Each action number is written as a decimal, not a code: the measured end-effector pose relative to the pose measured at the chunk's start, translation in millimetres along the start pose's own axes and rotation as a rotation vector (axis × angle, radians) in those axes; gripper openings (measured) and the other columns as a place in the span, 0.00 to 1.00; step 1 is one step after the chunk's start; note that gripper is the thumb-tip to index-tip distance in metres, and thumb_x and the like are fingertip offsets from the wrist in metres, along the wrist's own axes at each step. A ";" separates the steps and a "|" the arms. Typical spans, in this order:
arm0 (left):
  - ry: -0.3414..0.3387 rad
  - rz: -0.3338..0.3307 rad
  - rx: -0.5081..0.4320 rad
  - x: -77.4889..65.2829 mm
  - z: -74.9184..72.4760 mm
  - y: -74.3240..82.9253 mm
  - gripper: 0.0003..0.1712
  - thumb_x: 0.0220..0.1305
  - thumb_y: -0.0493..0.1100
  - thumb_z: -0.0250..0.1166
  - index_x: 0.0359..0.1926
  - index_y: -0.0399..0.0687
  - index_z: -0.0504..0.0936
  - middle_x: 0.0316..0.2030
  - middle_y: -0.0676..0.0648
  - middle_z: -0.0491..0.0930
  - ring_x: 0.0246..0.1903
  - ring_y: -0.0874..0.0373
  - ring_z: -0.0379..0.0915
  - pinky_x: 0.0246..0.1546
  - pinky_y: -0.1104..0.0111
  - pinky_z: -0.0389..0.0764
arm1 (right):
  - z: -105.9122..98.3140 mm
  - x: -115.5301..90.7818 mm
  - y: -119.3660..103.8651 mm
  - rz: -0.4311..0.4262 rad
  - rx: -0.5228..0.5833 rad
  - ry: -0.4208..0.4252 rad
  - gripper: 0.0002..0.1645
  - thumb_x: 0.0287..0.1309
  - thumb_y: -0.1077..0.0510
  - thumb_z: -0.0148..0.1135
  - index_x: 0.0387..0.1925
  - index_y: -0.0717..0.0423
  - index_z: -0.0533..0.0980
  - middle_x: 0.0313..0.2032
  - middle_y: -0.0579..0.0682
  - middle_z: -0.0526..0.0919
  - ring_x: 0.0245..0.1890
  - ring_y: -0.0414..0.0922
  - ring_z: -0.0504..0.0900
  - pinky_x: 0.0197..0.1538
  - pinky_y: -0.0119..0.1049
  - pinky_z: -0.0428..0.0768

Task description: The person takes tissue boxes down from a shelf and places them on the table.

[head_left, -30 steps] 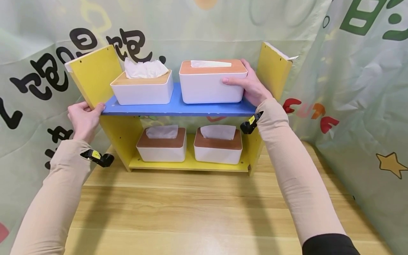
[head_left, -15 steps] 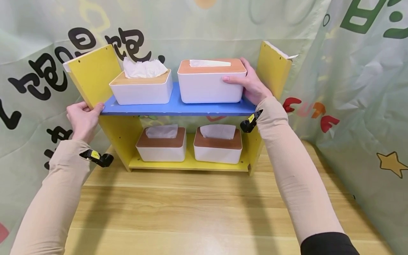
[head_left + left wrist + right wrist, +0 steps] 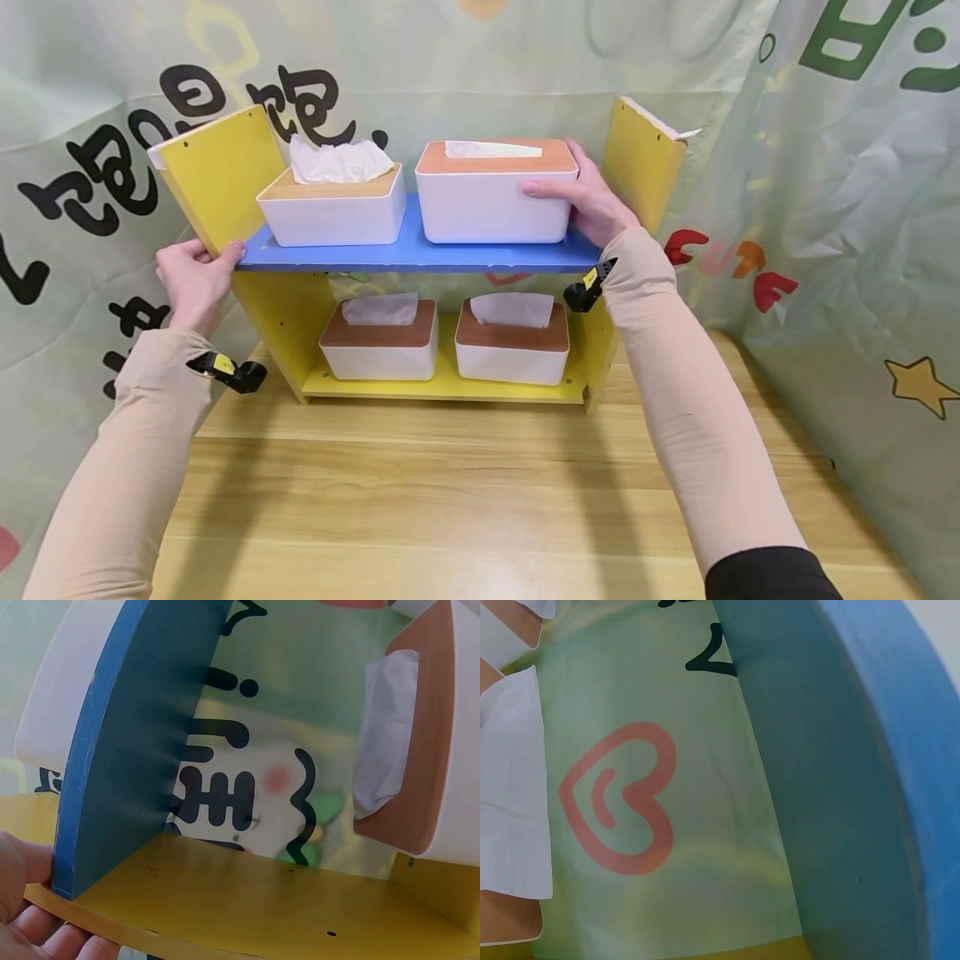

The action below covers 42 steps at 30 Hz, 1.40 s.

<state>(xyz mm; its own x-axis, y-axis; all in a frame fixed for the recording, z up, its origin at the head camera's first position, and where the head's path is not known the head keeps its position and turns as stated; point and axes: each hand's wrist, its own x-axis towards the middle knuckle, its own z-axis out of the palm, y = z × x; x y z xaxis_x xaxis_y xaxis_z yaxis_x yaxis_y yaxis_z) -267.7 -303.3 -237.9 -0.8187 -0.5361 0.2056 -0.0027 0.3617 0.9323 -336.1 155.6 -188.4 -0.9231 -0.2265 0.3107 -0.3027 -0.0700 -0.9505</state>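
Observation:
In the head view my right hand (image 3: 596, 204) grips the right end of a white tissue box (image 3: 491, 208) with a wooden lid, thumb across its front. This box sits on the right part of the blue middle board (image 3: 412, 257) of a small shelf. My left hand (image 3: 197, 279) pinches the shelf's yellow left side panel (image 3: 225, 179), with the thumb at the blue board's front corner. A lower tissue box (image 3: 333, 221), tissue sticking out, stands to the left on the same board. In the left wrist view the left fingers (image 3: 64, 941) curl around the panel's outer side.
Two tissue boxes with darker lids, a left one (image 3: 381, 350) and a right one (image 3: 512, 354), stand on the yellow bottom board (image 3: 442, 390). The shelf stands on a wooden table (image 3: 420, 483). Printed cloth (image 3: 495, 58) hangs behind and at both sides.
The tissue box in my right hand has shifted very slightly left along the blue board. My left hand keeps its hold on the side panel.

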 end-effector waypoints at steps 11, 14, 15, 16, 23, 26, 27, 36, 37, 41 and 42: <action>-0.003 -0.007 -0.012 -0.2 0.9 0.0 0.31 0.65 0.45 0.68 0.66 0.38 0.75 0.12 0.80 0.70 0.24 0.83 0.74 0.32 0.90 0.76 | 1.0 -1.4 -1.0 0.002 -0.014 -0.001 0.38 0.50 0.62 0.69 0.62 0.48 0.64 0.54 0.49 0.78 0.56 0.46 0.75 0.63 0.40 0.71; -0.003 -0.007 -0.011 -0.3 0.8 -0.1 0.31 0.65 0.45 0.67 0.66 0.37 0.75 0.12 0.80 0.70 0.24 0.83 0.74 0.32 0.90 0.76 | 1.7 -1.6 -1.0 0.002 -0.012 0.002 0.38 0.50 0.62 0.69 0.62 0.48 0.64 0.54 0.49 0.78 0.56 0.46 0.75 0.63 0.39 0.72; -0.002 -0.007 -0.011 -0.3 0.8 -0.2 0.31 0.65 0.45 0.67 0.66 0.37 0.75 0.12 0.80 0.70 0.24 0.83 0.73 0.31 0.90 0.76 | 1.9 -1.6 -0.8 0.000 -0.008 0.004 0.38 0.50 0.62 0.69 0.62 0.48 0.64 0.54 0.49 0.79 0.56 0.46 0.76 0.63 0.39 0.72; -0.003 -0.007 -0.010 -0.4 0.8 -0.2 0.31 0.65 0.45 0.67 0.66 0.37 0.75 0.12 0.80 0.70 0.24 0.83 0.73 0.31 0.90 0.76 | 2.2 -1.7 -0.6 -0.002 -0.006 0.007 0.38 0.49 0.63 0.69 0.62 0.48 0.64 0.53 0.49 0.79 0.56 0.46 0.76 0.63 0.39 0.72; -0.006 -0.002 -0.001 -0.7 1.1 -1.4 0.31 0.65 0.45 0.67 0.66 0.37 0.75 0.12 0.80 0.69 0.24 0.83 0.73 0.31 0.90 0.75 | 4.6 -2.6 0.4 -0.027 0.012 0.025 0.39 0.48 0.65 0.69 0.62 0.50 0.64 0.54 0.50 0.77 0.57 0.46 0.74 0.64 0.40 0.72; -0.006 -0.001 0.003 -0.5 0.7 -1.8 0.30 0.65 0.45 0.67 0.65 0.37 0.76 0.12 0.80 0.69 0.24 0.83 0.73 0.31 0.89 0.75 | 5.7 -2.7 0.3 -0.039 0.024 0.029 0.40 0.48 0.66 0.69 0.62 0.50 0.64 0.54 0.50 0.76 0.57 0.47 0.74 0.64 0.40 0.72; -0.005 -0.002 0.004 -0.3 0.5 -1.9 0.30 0.65 0.45 0.67 0.65 0.37 0.76 0.12 0.79 0.70 0.24 0.83 0.73 0.31 0.89 0.75 | 6.0 -2.6 0.3 -0.042 0.026 0.031 0.40 0.48 0.66 0.69 0.62 0.50 0.64 0.54 0.50 0.76 0.57 0.47 0.74 0.64 0.40 0.72; 0.001 0.007 0.029 0.2 -0.8 -1.0 0.30 0.66 0.46 0.67 0.65 0.37 0.76 0.11 0.80 0.69 0.22 0.84 0.72 0.28 0.89 0.74 | 8.3 -1.7 1.0 -0.087 0.042 0.073 0.38 0.45 0.68 0.72 0.59 0.53 0.67 0.52 0.49 0.77 0.55 0.47 0.75 0.64 0.40 0.74; 0.002 0.006 0.028 0.1 -0.7 -0.9 0.30 0.66 0.46 0.67 0.65 0.37 0.76 0.11 0.80 0.69 0.22 0.84 0.72 0.28 0.89 0.74 | 8.1 -1.8 1.4 -0.090 0.040 0.079 0.37 0.45 0.68 0.72 0.58 0.53 0.67 0.51 0.49 0.77 0.55 0.47 0.75 0.63 0.40 0.74; -0.001 0.000 0.030 0.2 -0.3 -0.6 0.30 0.66 0.47 0.67 0.65 0.37 0.76 0.11 0.80 0.69 0.22 0.84 0.72 0.29 0.89 0.74 | 7.0 -2.5 3.1 -0.093 0.049 0.099 0.35 0.45 0.68 0.73 0.55 0.52 0.68 0.51 0.49 0.77 0.54 0.46 0.75 0.61 0.39 0.74; -0.002 -0.001 0.032 0.4 -0.2 -0.5 0.30 0.66 0.47 0.67 0.65 0.38 0.76 0.11 0.80 0.69 0.22 0.84 0.72 0.29 0.89 0.74 | 6.9 -2.8 3.2 -0.093 0.054 0.102 0.35 0.45 0.68 0.73 0.55 0.52 0.68 0.50 0.49 0.77 0.54 0.46 0.76 0.61 0.39 0.74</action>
<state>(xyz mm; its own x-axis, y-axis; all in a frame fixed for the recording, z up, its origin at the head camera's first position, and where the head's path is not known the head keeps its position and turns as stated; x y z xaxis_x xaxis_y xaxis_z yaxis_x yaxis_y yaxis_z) -267.9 -303.8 -238.3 -0.8196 -0.5352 0.2042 -0.0216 0.3851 0.9226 -332.8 149.4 -192.4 -0.9117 -0.1169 0.3939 -0.3778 -0.1389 -0.9154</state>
